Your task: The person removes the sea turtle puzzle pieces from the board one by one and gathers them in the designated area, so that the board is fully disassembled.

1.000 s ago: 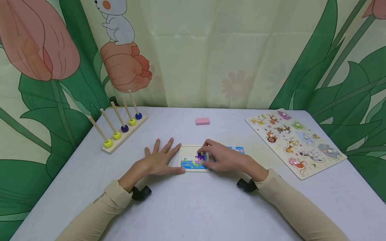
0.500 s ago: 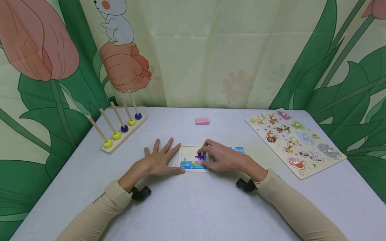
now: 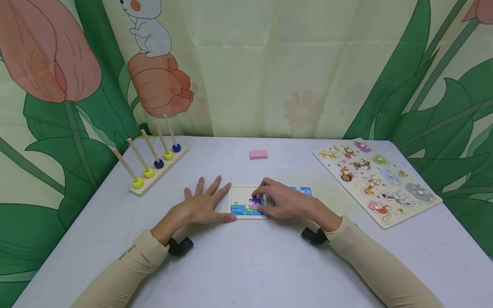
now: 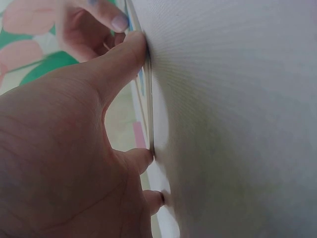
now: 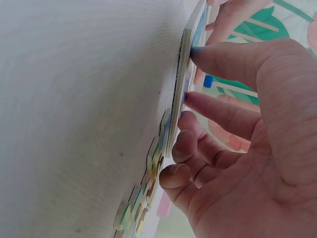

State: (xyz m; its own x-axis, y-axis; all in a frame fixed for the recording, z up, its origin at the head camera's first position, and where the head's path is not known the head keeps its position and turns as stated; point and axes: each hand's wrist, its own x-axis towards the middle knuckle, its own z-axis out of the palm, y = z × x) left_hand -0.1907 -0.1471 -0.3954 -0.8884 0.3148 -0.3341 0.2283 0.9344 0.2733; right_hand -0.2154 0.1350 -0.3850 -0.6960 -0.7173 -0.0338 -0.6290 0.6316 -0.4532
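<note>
A small jigsaw tray (image 3: 239,192) with a pale rim lies flat at the middle of the table. Blue pieces (image 3: 239,210) fill its lower part, and its upper part shows bare board. My left hand (image 3: 202,207) spreads its fingers, with index finger and thumb against the tray's left side. Over the right side, my right hand (image 3: 289,200) bends thumb and index finger around a purple puzzle piece (image 3: 254,200) in the tray. Both fingertips are down at the tray's surface in the right wrist view. Loose puzzle pieces (image 5: 136,203) lie beside the tray, partly hidden by the right hand.
A pink block (image 3: 258,154) lies behind the tray. At the back left stands a wooden peg stand (image 3: 158,173) with yellow and blue beads. An animal puzzle board (image 3: 360,171) lies at the right. A printed curtain (image 3: 246,68) hangs behind the table (image 3: 239,265).
</note>
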